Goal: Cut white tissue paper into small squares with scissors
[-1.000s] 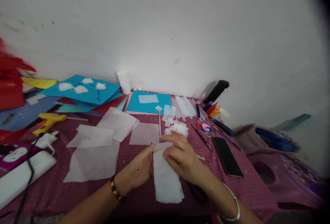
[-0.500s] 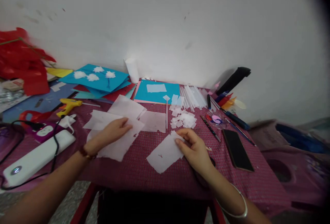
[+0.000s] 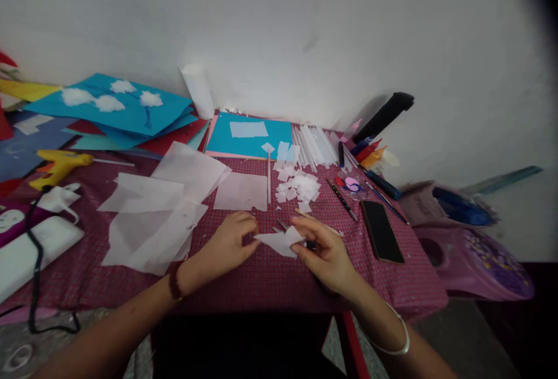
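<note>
Between my two hands is a small piece of thin white paper (image 3: 279, 242), tilted and partly bent above the checked tablecloth. My right hand (image 3: 325, 251) pinches its right end between thumb and fingers. At the left corner, my left hand (image 3: 231, 242) closes thumb and fingertips on the paper. Grey pointed tips like scissor blades (image 3: 282, 225) show just behind the paper; the rest is mostly hidden by my right hand. Larger white paper sheets (image 3: 143, 233) lie overlapping left of my left hand. A heap of small cut paper pieces (image 3: 300, 186) lies beyond my hands.
A phone (image 3: 382, 231) and a pen (image 3: 342, 199) lie on the right. Blue sheets with white puffs (image 3: 126, 113) and a yellow glue gun (image 3: 61, 165) are at left. Glue sticks (image 3: 311, 145) lie by the wall. A pink stool (image 3: 475, 260) stands right of the table.
My left hand has left the large sheets and moved right to the small paper. That paper has been lifted and turned between both hands. The view has shifted rightward.
</note>
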Demonstrator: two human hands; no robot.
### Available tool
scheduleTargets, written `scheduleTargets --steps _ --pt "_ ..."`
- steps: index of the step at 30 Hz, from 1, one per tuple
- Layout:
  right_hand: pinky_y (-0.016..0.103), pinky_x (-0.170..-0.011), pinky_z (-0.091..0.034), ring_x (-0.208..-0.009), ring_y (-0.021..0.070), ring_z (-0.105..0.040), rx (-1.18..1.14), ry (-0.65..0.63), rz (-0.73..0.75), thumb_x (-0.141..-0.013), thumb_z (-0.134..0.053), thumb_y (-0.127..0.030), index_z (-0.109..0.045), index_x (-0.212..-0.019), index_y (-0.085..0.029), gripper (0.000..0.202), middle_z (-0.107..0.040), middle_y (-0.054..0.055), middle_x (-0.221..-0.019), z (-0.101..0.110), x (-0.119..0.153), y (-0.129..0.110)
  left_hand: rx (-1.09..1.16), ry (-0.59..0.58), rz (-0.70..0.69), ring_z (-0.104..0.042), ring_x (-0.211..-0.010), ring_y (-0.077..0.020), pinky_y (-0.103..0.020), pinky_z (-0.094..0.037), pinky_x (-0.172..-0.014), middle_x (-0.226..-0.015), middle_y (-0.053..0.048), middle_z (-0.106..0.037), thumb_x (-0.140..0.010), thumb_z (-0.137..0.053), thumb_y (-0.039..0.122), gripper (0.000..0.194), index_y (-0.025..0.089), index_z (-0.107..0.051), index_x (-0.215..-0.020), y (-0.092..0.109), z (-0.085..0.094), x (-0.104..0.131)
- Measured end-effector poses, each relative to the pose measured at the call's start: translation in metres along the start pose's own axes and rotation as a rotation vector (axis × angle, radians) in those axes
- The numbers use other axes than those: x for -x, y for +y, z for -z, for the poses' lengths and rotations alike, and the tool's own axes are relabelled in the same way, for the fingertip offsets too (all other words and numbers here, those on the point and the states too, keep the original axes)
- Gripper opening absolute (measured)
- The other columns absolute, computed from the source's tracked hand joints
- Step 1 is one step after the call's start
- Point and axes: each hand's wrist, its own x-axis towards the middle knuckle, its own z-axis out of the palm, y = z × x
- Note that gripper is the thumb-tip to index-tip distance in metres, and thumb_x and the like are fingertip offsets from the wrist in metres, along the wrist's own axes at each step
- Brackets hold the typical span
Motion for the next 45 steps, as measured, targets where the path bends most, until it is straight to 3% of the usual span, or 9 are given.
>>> scheduleTargets --steps 5,8,12,20,24,30,36,39,45 --pt "0.042 -0.090 -0.047 -0.086 0.0176 -0.062 0.102 -0.104 0.068 -0.080 -0.051 -0.004 -0.042 -0.132 -0.027 0.058 -0.065 0.000 -0.086 -0.012 0.020 0.007 -0.438 0.085 -0.135 -0.055 -0.108 -0.0256 -0.050 -0.028 -0.107 -0.101 -0.009 -0.068 -0.084 -0.048 0.007 0.019 0.016 -0.065 -0.087 0.017 -0.001 0.050" --pt "0.046 -0.098 -0.040 -0.089 0.0185 -0.060 0.256 -0.202 0.079 -0.078 -0.055 -0.005 -0.059 -0.107 -0.025 0.036 -0.065 0.002 -0.090 -0.030 0.035 0.012 -0.475 0.013 -0.119 -0.055 -0.106 -0.0256 -0.048 -0.029 -0.106 -0.100 -0.010 -0.068 -0.085 -0.045 0.008 0.021 0.014 -0.065 -0.088 0.024 -0.009 0.078" --pt "0.050 -0.103 -0.035 -0.098 0.0203 -0.058 0.399 -0.232 0.074 -0.079 -0.055 -0.007 -0.062 -0.088 -0.024 0.021 -0.065 0.003 -0.102 -0.044 0.057 0.018 -0.434 -0.091 -0.054 -0.056 -0.101 -0.0243 -0.046 -0.035 -0.101 -0.102 -0.008 -0.067 -0.086 -0.044 0.009 0.023 0.016 -0.064 -0.093 0.020 -0.014 0.096" --pt "0.058 -0.106 -0.028 -0.122 0.0255 -0.046 0.508 -0.284 0.087 -0.077 -0.053 -0.002 -0.058 -0.114 -0.030 0.047 -0.050 0.008 -0.133 -0.034 0.080 0.018 -0.380 -0.159 -0.087 -0.054 -0.111 -0.0250 -0.045 -0.040 -0.099 -0.115 -0.008 -0.064 -0.087 -0.047 0.011 0.031 0.020 -0.061 -0.113 -0.003 0.003 0.105" --pt "0.059 -0.107 -0.026 -0.127 0.0260 -0.043 0.472 -0.322 0.098 -0.081 -0.052 -0.005 -0.062 -0.101 -0.030 0.034 -0.050 0.005 -0.135 -0.037 0.082 0.015 -0.384 -0.193 -0.155 -0.053 -0.112 -0.0255 -0.045 -0.040 -0.099 -0.116 -0.008 -0.063 -0.087 -0.049 0.012 0.024 0.020 -0.065 -0.102 -0.013 0.008 0.097" --pt "0.054 -0.106 -0.030 -0.117 0.0235 -0.051 0.504 -0.118 0.050 -0.083 -0.055 -0.008 -0.063 -0.090 -0.026 0.021 -0.059 0.005 -0.122 -0.035 0.085 0.016 -0.371 -0.164 -0.184 -0.056 -0.099 -0.0223 -0.042 -0.040 -0.095 -0.096 -0.004 -0.066 -0.087 -0.049 0.011 0.020 0.020 -0.065 -0.096 -0.001 0.012 0.098" --pt "0.046 -0.103 -0.033 -0.098 0.0184 -0.059 0.442 -0.151 0.065 -0.084 -0.057 -0.008 -0.063 -0.091 -0.027 0.021 -0.069 -0.001 -0.105 -0.029 0.091 0.018 -0.290 -0.257 -0.071 -0.053 -0.079 -0.0190 -0.035 -0.041 -0.074 -0.085 -0.002 -0.063 -0.091 -0.046 0.016 0.020 0.021 -0.064 -0.097 0.008 0.003 0.113" --pt "0.045 -0.101 -0.034 -0.099 0.0190 -0.059 0.415 -0.156 0.070 -0.084 -0.056 -0.008 -0.062 -0.089 -0.027 0.021 -0.070 -0.001 -0.108 -0.031 0.090 0.018 -0.264 -0.252 -0.024 -0.054 -0.079 -0.0188 -0.034 -0.041 -0.074 -0.086 -0.003 -0.063 -0.092 -0.045 0.018 0.020 0.020 -0.065 -0.097 0.008 -0.001 0.115" --pt "0.038 -0.079 -0.040 -0.080 0.0176 -0.062 0.343 -0.093 -0.033 -0.085 -0.055 -0.009 -0.062 -0.089 -0.025 0.017 -0.072 -0.002 -0.083 -0.037 0.088 0.020 -0.116 -0.182 0.073 -0.057 -0.082 -0.0178 -0.032 -0.044 -0.075 -0.088 -0.003 -0.064 -0.090 -0.050 0.018 0.015 0.019 -0.064 -0.096 0.004 0.002 0.112"
